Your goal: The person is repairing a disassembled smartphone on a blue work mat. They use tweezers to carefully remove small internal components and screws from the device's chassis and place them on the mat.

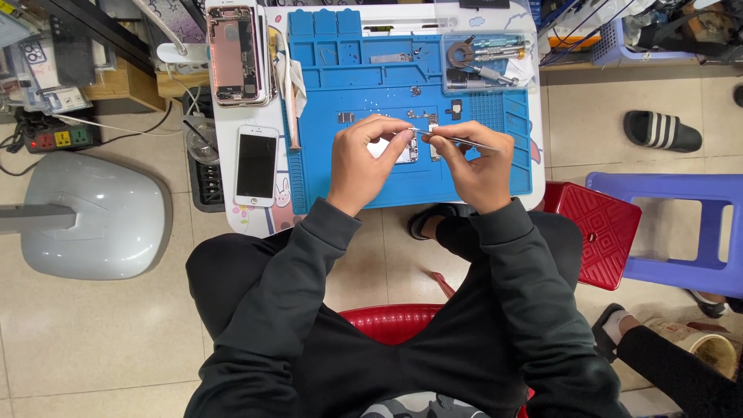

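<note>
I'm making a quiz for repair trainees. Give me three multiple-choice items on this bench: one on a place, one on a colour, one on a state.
1. Where does the white phone lie?
A. left of the mat
B. on the red stool
C. on the floor

2. What colour is the mat?
A. green
B. blue
C. grey

3. What does the right hand hold?
A. nothing
B. a cup
C. a thin metal tool

Key:
1 A: the phone rests screen up on the white table, just off the mat's left edge.
2 B: the mat is blue all over.
3 C: its fingers pinch the tool, whose tip points toward the small part at the left hand.
</note>
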